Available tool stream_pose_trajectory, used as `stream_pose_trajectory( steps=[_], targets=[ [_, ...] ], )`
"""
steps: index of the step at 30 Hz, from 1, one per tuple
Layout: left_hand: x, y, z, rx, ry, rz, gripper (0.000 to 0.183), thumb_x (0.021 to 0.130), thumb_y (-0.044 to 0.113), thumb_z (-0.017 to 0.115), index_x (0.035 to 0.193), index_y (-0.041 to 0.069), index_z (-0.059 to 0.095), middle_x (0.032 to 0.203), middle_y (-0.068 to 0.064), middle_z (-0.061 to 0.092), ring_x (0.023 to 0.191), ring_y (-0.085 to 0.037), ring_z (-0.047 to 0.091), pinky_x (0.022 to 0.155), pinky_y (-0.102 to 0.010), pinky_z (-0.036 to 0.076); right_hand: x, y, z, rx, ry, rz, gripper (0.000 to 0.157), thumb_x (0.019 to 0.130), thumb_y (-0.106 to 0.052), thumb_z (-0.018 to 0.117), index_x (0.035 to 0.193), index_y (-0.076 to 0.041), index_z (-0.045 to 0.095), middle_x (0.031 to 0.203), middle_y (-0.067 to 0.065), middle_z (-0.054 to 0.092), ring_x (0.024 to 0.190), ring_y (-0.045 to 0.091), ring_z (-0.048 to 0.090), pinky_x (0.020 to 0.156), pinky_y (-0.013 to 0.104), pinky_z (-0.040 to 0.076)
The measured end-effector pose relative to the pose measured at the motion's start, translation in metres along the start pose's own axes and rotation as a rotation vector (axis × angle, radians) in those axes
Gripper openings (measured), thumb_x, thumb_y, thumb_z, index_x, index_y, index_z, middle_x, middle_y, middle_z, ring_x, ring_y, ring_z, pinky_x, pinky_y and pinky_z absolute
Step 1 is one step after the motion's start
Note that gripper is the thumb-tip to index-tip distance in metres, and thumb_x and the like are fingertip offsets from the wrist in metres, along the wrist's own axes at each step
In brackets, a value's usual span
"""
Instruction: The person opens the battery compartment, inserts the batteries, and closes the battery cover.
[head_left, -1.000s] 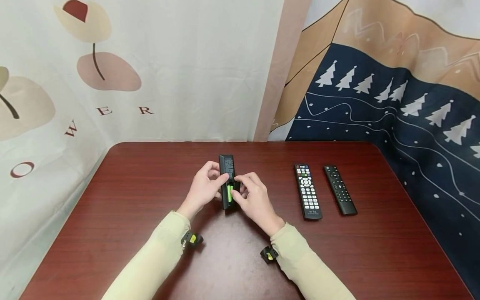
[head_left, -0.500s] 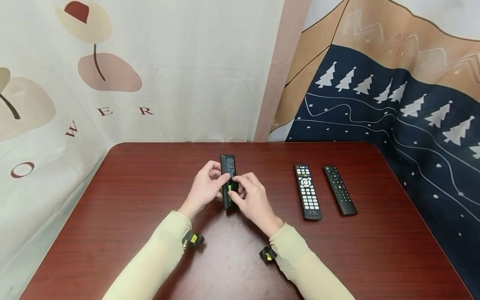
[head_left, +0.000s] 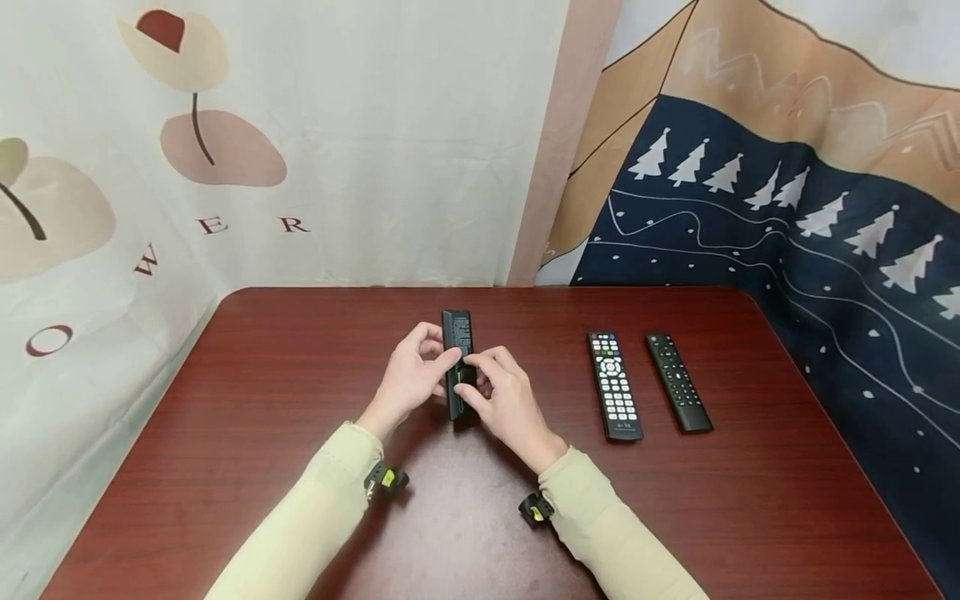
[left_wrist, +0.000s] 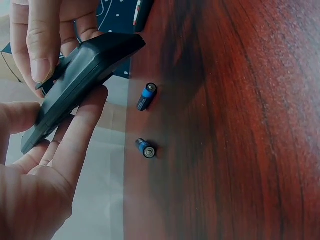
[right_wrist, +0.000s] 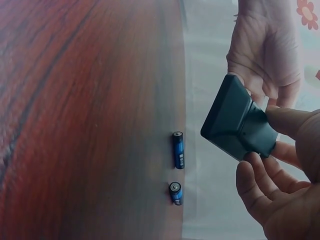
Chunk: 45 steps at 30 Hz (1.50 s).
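My left hand (head_left: 408, 371) holds a black remote control (head_left: 456, 329) back side up, tilted above the table, its thumb on the printed back. With thumb and fingers my right hand (head_left: 510, 404) pinches a dark battery cover (head_left: 468, 375) at the remote's lower back. A thin strip of a green battery (head_left: 460, 377) shows beside the cover. In the left wrist view, the cover's edge (left_wrist: 47, 85) stands slightly off the remote (left_wrist: 87, 70). The right wrist view shows the remote's end (right_wrist: 225, 115) between both hands.
Two blue batteries (left_wrist: 147, 96) (right_wrist: 175, 193) lie on the table beyond the remote, hidden in the head view. Right of my hands lie a remote with white buttons (head_left: 615, 387) and a slimmer black remote (head_left: 678, 383). Curtains hang behind the table (head_left: 315, 333).
The battery cover in my right hand has moved left over the compartment, so the green battery has shrunk to a sliver. My left hand and the remote have barely shifted.
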<state>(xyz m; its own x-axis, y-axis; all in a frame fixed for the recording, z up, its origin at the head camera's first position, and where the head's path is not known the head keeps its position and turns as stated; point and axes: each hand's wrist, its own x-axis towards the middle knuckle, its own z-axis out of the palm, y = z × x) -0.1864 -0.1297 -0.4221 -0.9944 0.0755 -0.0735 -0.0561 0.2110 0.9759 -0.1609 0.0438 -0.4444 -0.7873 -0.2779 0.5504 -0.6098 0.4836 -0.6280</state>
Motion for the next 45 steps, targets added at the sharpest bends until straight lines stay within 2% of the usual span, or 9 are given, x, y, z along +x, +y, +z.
stream_pose_trajectory(
  steps=[9,19,25,32,38,45],
  targets=[
    [-0.001,0.003,0.000,0.011,0.006,0.005,0.025,0.100,0.015,0.068,0.119,0.005,0.055,0.098,-0.016,0.071,0.056,-0.025,0.067,0.056,-0.051,0.061,-0.001,0.000,-0.003,-0.028,0.009,-0.022,0.036,0.085,-0.011,0.085,0.117,0.000,0.073,0.104,0.011,0.059,0.079,0.020,0.064,0.070,0.027,0.056],
    [-0.003,0.008,-0.002,0.008,0.001,0.003,0.023,0.101,0.015,0.067,0.120,0.008,0.055,0.102,-0.016,0.072,0.059,-0.024,0.069,0.062,-0.061,0.060,-0.001,0.000,-0.006,-0.001,-0.027,-0.001,0.037,0.089,-0.007,0.081,0.125,0.000,0.073,0.109,0.011,0.059,0.079,0.019,0.067,0.073,0.027,0.060],
    [-0.004,0.008,-0.003,0.015,-0.002,0.005,0.023,0.101,0.014,0.066,0.120,0.006,0.055,0.102,-0.017,0.072,0.060,-0.024,0.069,0.061,-0.058,0.060,-0.002,0.000,-0.005,0.007,-0.030,0.005,0.038,0.090,-0.007,0.080,0.127,0.000,0.072,0.109,0.011,0.059,0.079,0.019,0.067,0.073,0.028,0.059],
    [-0.004,0.009,-0.003,0.006,-0.005,0.013,0.023,0.101,0.012,0.066,0.119,0.004,0.055,0.099,-0.017,0.071,0.059,-0.023,0.068,0.059,-0.056,0.060,-0.003,0.000,-0.004,-0.036,-0.015,-0.035,0.040,0.089,-0.009,0.081,0.128,-0.001,0.072,0.109,0.010,0.060,0.085,0.019,0.061,0.071,0.028,0.055],
    [-0.003,0.011,-0.005,0.026,-0.003,0.005,0.022,0.101,0.012,0.065,0.119,0.005,0.055,0.096,-0.015,0.070,0.060,-0.023,0.069,0.061,-0.057,0.061,-0.004,0.002,-0.002,-0.099,-0.042,-0.087,0.043,0.094,-0.011,0.077,0.135,-0.002,0.067,0.114,0.012,0.059,0.090,0.019,0.064,0.074,0.029,0.057],
    [0.000,0.010,-0.005,0.023,0.000,-0.008,0.023,0.101,0.012,0.065,0.119,0.003,0.054,0.095,-0.015,0.070,0.058,-0.021,0.068,0.061,-0.056,0.061,-0.005,0.003,-0.001,-0.115,-0.069,-0.076,0.043,0.097,-0.011,0.073,0.138,-0.003,0.065,0.117,0.012,0.058,0.092,0.019,0.066,0.074,0.031,0.058]
  ],
)
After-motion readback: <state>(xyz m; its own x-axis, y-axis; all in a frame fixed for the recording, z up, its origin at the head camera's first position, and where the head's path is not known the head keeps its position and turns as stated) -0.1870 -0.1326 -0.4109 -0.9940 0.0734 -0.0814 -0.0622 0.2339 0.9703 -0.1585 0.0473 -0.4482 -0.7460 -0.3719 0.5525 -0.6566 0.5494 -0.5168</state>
